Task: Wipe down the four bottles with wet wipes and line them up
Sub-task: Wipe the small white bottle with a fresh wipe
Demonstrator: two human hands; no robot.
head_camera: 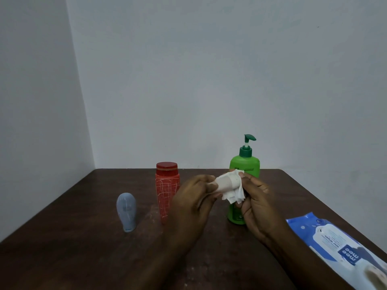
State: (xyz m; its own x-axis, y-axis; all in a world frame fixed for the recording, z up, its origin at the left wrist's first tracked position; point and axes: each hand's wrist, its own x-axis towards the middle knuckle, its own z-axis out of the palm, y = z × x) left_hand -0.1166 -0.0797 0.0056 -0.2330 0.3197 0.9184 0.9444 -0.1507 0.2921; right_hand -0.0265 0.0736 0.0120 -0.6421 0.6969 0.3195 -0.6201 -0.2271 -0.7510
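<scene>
While left hand (191, 198) grips a pale bottle (227, 182), right hand (258, 203) pinches wipe (237, 195) round it.

Left hand (194, 197) grips small bottle (225, 182); right hand (257, 204) pinches wipe (236, 194) over its end. Grey bottle (126, 212) at nine o'clock, red bottle (167, 185) ten, green bottle (245, 164) one, wipes pack (339, 248) four.

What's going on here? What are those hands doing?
A person is cleaning bottles. The left hand holds a small pale bottle up over the dark table, and the right hand pinches a white wet wipe around one end of it. Three more stand on the table: a grey-blue bottle, a red bottle and a green pump bottle. The pack of wipes lies at the right.
</scene>
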